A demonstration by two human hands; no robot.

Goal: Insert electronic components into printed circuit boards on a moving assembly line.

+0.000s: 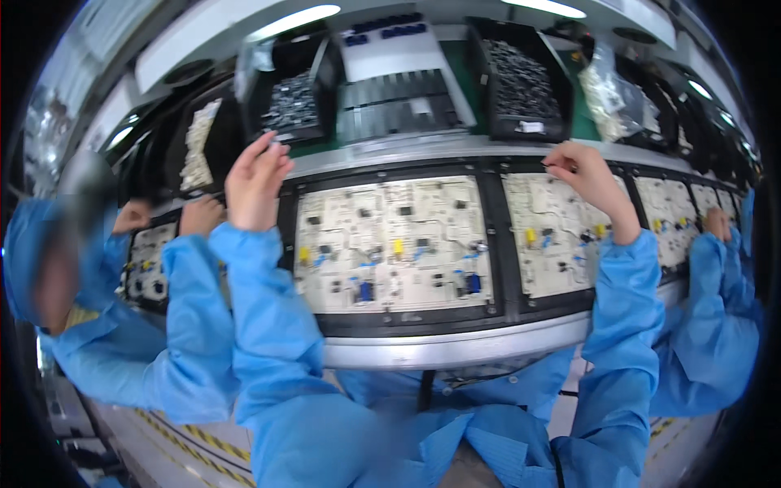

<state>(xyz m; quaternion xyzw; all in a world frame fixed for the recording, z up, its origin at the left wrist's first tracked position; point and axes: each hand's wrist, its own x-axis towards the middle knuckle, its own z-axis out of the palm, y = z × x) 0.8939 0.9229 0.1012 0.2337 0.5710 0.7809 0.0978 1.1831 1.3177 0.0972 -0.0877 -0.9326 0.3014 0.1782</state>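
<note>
My left hand (259, 180) is raised near the front of a black bin (293, 102) of small grey parts. Its thumb and fingertips are pinched together, and a tiny greyish thing seems to show between them, too small to name. Over the far edge of a pale circuit board (533, 264) on the right hovers my right hand (590, 180), fingers curled into a pinch; whatever is in it is hidden. Between my hands lies a pair of pale circuit boards (342, 285) in a black frame (407, 323), carrying yellow, blue and black components.
Beyond the frames stand another black bin (525, 81) of grey parts, a tray of dark strips (399, 106) and a plastic bag of cream parts (606, 98). Co-workers' hands (202, 215) are close on the left; another hand (716, 224) is at right. A metal rail (455, 351) runs along the front.
</note>
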